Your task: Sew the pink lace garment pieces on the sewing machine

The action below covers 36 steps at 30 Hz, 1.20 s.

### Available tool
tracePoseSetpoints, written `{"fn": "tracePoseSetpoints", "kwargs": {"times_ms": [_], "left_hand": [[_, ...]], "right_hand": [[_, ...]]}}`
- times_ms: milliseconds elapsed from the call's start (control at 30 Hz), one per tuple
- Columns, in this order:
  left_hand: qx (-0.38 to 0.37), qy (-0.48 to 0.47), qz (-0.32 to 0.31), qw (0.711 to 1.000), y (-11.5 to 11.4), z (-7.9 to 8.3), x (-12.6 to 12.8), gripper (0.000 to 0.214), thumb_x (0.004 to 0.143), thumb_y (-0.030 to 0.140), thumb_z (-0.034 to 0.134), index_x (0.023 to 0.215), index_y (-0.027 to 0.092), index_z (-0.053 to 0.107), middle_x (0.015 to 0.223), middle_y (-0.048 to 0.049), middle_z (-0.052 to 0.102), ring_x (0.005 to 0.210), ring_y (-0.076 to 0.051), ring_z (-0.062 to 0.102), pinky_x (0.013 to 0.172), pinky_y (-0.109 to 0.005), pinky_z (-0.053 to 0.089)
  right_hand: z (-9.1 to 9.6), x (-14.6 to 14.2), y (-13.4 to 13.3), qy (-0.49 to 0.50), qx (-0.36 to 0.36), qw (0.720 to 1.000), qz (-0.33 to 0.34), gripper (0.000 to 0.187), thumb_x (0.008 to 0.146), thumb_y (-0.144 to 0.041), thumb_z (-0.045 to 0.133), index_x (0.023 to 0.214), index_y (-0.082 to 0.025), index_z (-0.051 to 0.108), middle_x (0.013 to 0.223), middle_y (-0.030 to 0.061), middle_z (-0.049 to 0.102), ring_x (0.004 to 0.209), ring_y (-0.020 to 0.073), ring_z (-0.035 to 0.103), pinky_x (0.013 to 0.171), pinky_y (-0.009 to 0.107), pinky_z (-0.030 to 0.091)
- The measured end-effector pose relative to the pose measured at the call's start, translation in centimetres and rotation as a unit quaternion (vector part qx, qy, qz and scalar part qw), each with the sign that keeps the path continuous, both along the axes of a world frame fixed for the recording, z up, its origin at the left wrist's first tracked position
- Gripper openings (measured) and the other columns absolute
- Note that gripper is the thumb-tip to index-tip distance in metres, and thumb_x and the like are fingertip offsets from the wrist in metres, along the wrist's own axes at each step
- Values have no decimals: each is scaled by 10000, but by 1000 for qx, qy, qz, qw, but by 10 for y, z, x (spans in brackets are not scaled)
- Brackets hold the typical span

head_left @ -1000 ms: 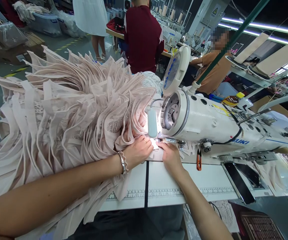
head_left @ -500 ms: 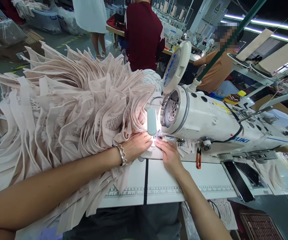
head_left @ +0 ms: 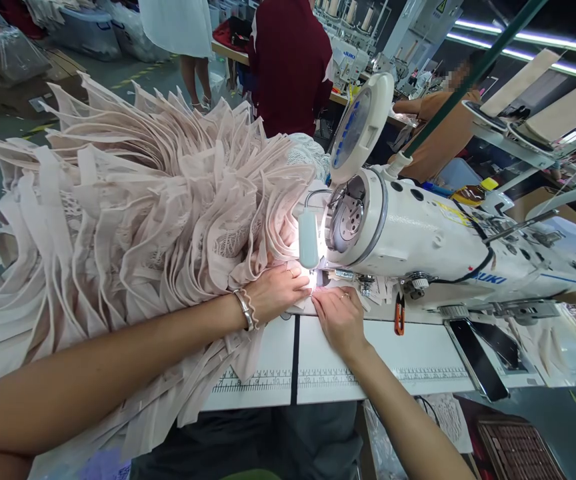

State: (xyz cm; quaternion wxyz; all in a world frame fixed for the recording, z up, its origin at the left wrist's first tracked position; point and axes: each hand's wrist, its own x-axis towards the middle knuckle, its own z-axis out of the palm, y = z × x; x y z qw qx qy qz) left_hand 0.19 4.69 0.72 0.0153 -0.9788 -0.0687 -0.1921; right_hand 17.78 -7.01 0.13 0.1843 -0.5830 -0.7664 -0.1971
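The heap of pink fabric (head_left: pixel 133 220) lies banked left of the left hand (head_left: pixel 278 293), which rests flat and uncurled, fingertip-close to the right hand (head_left: pixel 341 317), both pinning the fabric edge (head_left: pixel 315 292) beneath the sewing machine (head_left: pixel 418 240), apparently to keep it taut and aligned.

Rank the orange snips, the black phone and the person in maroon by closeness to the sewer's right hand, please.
1. Orange snips, on the table just right of the right hand.
2. Black phone, farther right near the table's edge.
3. Person in maroon, far behind, at another table.
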Motion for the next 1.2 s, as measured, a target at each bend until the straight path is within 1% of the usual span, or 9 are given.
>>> {"fn": "tracePoseSetpoints", "kwargs": {"times_ms": [167,333,467,567,633,700,867,1000,1200], "left_hand": [[47,31,1,998,-5,2,3,209,998,97,476,949,144,673,924,-36,632,879,-186,537,722,-347,350],[68,36,15,997,-9,3,4,261,990,54,450,896,145,676,905,-33,623,862,-186,532,694,-361,328],[72,28,9,997,-8,2,4,246,987,57,459,911,135,679,905,-35,619,850,-185,520,708,-353,330],[65,34,4,997,-8,0,5,243,984,62,468,882,136,676,884,-38,612,843,-187,517,714,-355,327],[66,35,3,997,-9,0,6,260,983,55,462,857,139,674,865,-39,606,841,-191,519,707,-359,321],[71,32,7,997,-10,1,6,274,982,46,452,848,139,672,853,-40,604,840,-195,523,699,-362,316],[80,-14,11,997,-10,0,4,257,993,69,446,893,123,677,863,-52,614,838,-195,534,714,-347,343],[63,-63,7,996,-5,-6,6,295,998,60,430,828,117,664,772,-50,589,799,-181,533,730,-309,371],[54,-76,3,996,-4,-9,9,321,985,30,408,788,115,647,764,-59,582,776,-183,529,726,-299,404]], "right_hand": [[-1,-10,7,-16,30,999,-41,292,991,-144,473,726,-224,567,637,-10,596,704,160,554,806,298,396],[-3,-5,8,127,53,990,-44,223,941,-95,502,771,-220,572,677,-15,622,700,143,567,716,259,443],[-5,-4,4,55,49,997,-6,182,975,-130,528,837,-214,612,720,-2,652,744,156,579,754,284,437],[-7,-10,5,-9,53,998,-21,233,976,-123,515,775,-219,581,668,-2,597,719,169,552,740,300,422],[-7,-13,8,-6,64,997,-33,272,963,-109,499,724,-228,544,624,-11,549,689,173,529,726,301,430],[-6,-14,11,50,74,995,-39,271,933,-94,501,703,-236,519,611,-19,531,662,167,518,704,290,449],[0,-6,8,211,35,976,-38,194,899,-101,551,752,-225,578,696,-19,625,677,141,588,660,260,487],[1,-1,2,203,12,979,-7,148,953,-150,564,865,-219,661,823,12,730,778,158,646,744,289,517],[1,1,1,165,17,986,9,154,936,-120,562,936,-204,692,842,25,751,790,176,657,753,314,507]]}}
